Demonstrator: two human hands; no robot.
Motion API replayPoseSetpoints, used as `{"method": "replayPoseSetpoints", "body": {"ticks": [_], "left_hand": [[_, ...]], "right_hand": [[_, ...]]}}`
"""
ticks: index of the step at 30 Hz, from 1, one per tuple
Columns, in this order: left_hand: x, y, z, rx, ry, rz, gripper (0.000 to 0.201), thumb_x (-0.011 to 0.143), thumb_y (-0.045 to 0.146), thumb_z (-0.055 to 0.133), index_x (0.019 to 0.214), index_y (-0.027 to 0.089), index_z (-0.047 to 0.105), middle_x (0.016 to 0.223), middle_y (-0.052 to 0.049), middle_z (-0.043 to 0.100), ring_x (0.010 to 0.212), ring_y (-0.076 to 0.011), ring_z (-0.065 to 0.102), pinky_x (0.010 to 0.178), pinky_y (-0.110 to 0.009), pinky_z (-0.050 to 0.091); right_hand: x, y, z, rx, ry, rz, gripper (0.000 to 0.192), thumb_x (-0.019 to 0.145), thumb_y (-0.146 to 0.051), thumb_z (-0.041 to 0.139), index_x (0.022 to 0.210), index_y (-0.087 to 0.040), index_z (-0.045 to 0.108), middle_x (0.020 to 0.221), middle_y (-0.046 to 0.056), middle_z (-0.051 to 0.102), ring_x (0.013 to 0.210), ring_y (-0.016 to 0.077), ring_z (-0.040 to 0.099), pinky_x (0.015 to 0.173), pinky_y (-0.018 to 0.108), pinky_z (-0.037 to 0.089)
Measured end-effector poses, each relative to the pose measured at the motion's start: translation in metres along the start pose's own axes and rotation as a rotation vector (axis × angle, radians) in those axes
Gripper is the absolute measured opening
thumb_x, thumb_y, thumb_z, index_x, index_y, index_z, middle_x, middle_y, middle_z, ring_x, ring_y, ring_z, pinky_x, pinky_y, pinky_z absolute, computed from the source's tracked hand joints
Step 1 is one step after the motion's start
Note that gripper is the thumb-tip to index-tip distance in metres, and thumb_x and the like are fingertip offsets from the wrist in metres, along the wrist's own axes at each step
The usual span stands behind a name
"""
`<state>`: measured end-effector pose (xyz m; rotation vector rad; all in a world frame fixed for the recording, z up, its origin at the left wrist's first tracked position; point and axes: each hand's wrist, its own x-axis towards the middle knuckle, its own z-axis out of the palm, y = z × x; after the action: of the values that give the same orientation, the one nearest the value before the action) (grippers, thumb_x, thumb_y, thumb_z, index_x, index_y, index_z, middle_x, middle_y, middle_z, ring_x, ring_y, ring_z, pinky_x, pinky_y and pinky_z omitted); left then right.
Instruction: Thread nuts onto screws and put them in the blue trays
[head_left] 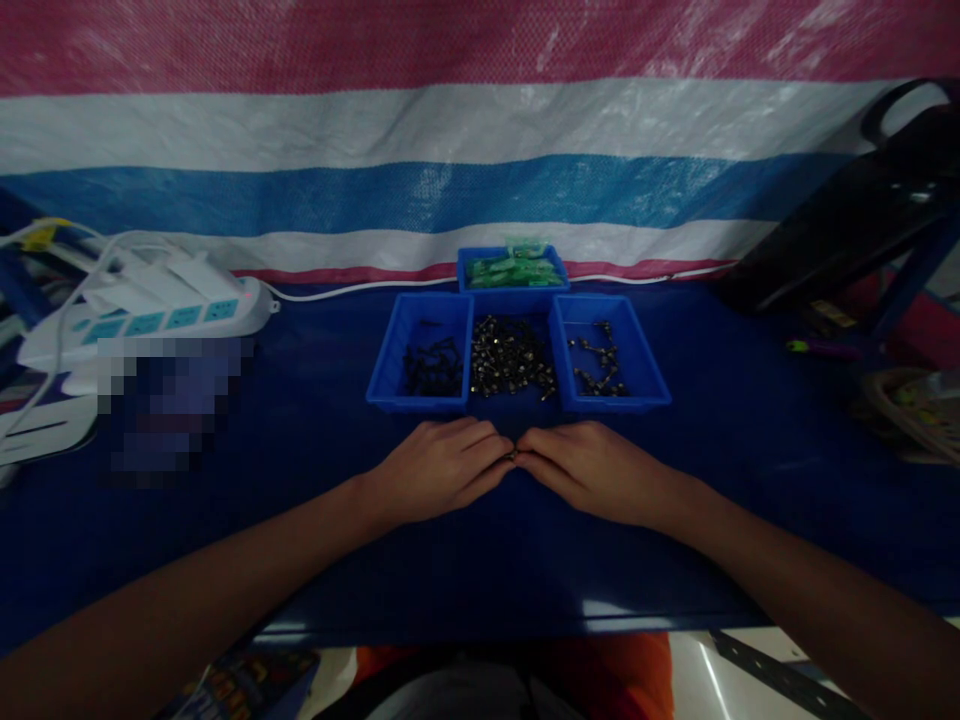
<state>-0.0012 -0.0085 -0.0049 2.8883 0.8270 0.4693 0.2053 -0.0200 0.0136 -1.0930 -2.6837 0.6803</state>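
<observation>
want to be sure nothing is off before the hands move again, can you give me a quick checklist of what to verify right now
1. Small part pinched between both hands: left hand and right hand meet fingertip to fingertip over a tiny dark part. Ok.
2. How the part sits: too small and dark. Cannot tell.
3. Left tray holds black pieces, within reach. Ok.
4. Loose metal pieces lie piled between the trays. Ok.
5. Right tray holds a few assembled-looking pieces. Ok.
6. Back tray with green packets sits behind the others. Ok.
</observation>
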Motion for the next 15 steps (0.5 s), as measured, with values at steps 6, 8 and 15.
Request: {"method": "replayPoseSetpoints", "body": {"ticks": [6, 8, 15], "left_hand": [[-0.0004, -0.0004, 0.0007, 0.015, -0.005, -0.010, 0.022, 0.090, 0.031, 0.037, 0.096, 0.018, 0.053, 0.079, 0.000, 0.056, 0.071, -0.0104, 0.054, 0.058, -0.020, 0.042], [-0.0004, -0.0003, 0.0007, 0.016, -0.003, -0.011, 0.022, 0.090, 0.031, 0.037, 0.095, 0.018, 0.054, 0.079, 0.000, 0.056, 0.071, -0.0102, 0.054, 0.058, -0.020, 0.042], [0.0005, 0.0008, -0.0008, 0.037, -0.021, 0.004, 0.022, 0.091, 0.031, 0.037, 0.092, 0.017, 0.054, 0.077, 0.000, 0.056, 0.071, -0.0110, 0.054, 0.059, -0.021, 0.043]], "right_hand": [[0.0000, 0.0005, -0.0003, 0.003, 0.013, 0.000, 0.022, 0.091, -0.029, 0.034, 0.082, -0.017, 0.050, 0.068, -0.001, 0.056, 0.061, 0.0096, 0.053, 0.057, 0.022, 0.033], [-0.0001, 0.0008, -0.0001, -0.011, 0.021, -0.010, 0.021, 0.091, -0.029, 0.035, 0.081, -0.017, 0.050, 0.068, -0.001, 0.056, 0.061, 0.0095, 0.053, 0.057, 0.022, 0.033], [-0.0006, 0.0004, -0.0006, -0.058, 0.023, -0.016, 0.020, 0.091, -0.028, 0.035, 0.079, -0.018, 0.048, 0.067, -0.001, 0.055, 0.060, 0.0093, 0.052, 0.057, 0.022, 0.032]]}}
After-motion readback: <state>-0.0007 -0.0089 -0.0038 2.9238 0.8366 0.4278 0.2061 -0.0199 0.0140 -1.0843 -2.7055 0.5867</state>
